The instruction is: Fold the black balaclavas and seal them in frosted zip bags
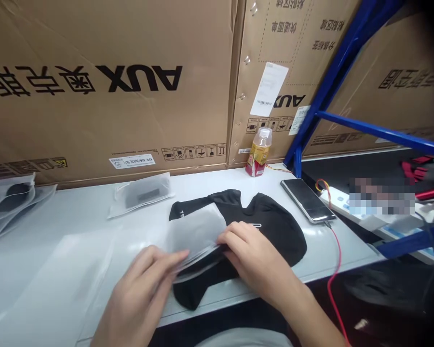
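Note:
Between my hands is a frosted plastic zip bag with something black inside its opening. My left hand pinches the bag's near left corner, thumb and fingers closed. At the bag's right edge, the fingers of my right hand are closed on it. Beneath lies a black fabric piece with small white print, spread on the white table. Part of that fabric is hidden by the bag and my right hand.
Behind the table stand large cardboard boxes. A filled frosted bag lies at the back, with more bags at far left. On the right are a drink bottle, a phone on a red cable, and a blue metal frame.

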### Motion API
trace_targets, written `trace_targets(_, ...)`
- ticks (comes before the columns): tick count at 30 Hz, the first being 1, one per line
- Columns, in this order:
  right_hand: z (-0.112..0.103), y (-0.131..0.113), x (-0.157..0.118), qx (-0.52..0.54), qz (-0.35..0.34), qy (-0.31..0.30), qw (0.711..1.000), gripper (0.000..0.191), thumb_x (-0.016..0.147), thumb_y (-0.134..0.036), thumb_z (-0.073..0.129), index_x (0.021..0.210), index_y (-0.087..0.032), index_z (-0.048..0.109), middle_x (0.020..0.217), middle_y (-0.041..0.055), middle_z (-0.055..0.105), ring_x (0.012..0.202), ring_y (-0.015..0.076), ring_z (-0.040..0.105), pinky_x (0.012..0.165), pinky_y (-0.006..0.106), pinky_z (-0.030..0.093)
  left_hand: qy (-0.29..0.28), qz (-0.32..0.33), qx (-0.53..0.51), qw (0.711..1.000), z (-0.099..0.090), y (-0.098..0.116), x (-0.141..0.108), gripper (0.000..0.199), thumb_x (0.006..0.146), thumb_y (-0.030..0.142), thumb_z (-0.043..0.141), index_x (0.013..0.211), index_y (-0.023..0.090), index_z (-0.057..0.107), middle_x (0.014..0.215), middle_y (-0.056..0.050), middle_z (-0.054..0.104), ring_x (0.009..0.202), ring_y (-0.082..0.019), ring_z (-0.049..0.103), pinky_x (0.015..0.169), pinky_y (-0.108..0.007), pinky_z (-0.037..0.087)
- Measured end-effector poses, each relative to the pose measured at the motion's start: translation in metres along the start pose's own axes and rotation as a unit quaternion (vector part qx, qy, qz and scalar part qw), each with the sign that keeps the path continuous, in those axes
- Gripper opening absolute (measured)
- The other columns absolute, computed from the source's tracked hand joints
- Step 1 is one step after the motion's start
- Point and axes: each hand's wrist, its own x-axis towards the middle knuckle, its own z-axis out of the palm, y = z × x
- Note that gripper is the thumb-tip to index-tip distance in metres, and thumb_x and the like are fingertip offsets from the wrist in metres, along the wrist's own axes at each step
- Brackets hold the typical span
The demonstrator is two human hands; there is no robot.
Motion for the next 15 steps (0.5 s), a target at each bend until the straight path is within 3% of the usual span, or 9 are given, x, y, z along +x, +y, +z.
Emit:
trace_targets(3,-0.005,0.000,-0.002,-0.010,-0.013,0.012,1.000,0.028,0.096,0.000,0.049,0.107,-0.022,0.061,0.104,0.0064,0.065,0.092,0.0230,0.060,0.082,0.038,0.048,0.015,0.054,0.028,0.998,-0.010,0.011,0.001,0.033,0.103,0.023,0.052,0.126,0.037,0.069,0.087,0.000,0.060,0.078,-0.017,0.065,0.069,-0.025,0.055)
trace_targets(6,0.002,0.005,-0.005,-0.013,-0.002,-0.012,1.000,0.032,0.087,0.006,0.049,0.101,-0.022,0.056,0.100,0.0051,0.061,0.091,0.0231,0.058,0.079,0.036,0.047,-0.048,0.057,0.024,0.997,-0.003,0.014,0.006,0.035,0.101,0.016,0.042,0.112,0.032,0.071,0.090,-0.002,0.063,0.080,-0.018,0.067,0.069,-0.027,0.058)
trace_targets(9,0.014,0.011,-0.008,0.014,0.000,-0.025,1.000,0.038,0.075,0.010,0.046,0.093,-0.023,0.050,0.092,0.0017,0.057,0.085,0.0204,0.054,0.071,0.032,0.043,-0.098,0.049,0.041,0.993,0.012,0.011,0.006,0.019,0.098,0.023,0.051,0.104,0.031,0.067,0.092,-0.002,0.065,0.081,-0.021,0.068,0.067,-0.030,0.059)
trace_targets(12,0.020,0.011,-0.006,0.025,-0.013,0.008,1.000,0.037,0.074,0.010,0.043,0.088,-0.024,0.046,0.085,-0.0004,0.051,0.078,0.0186,0.049,0.067,0.031,0.039,-0.050,0.047,0.072,0.995,0.023,0.006,0.002,0.009,0.100,0.027,0.055,0.104,0.030,0.062,0.094,-0.002,0.065,0.084,-0.023,0.067,0.070,-0.033,0.056)
trace_targets(15,0.019,0.010,-0.002,0.020,-0.017,0.026,0.999,0.035,0.078,0.010,0.041,0.086,-0.024,0.046,0.084,-0.0003,0.049,0.077,0.0186,0.047,0.067,0.030,0.039,0.004,0.073,0.082,0.994,0.026,0.003,-0.001,0.017,0.105,0.019,0.046,0.103,0.028,0.060,0.086,0.000,0.061,0.078,-0.020,0.062,0.068,-0.031,0.051)
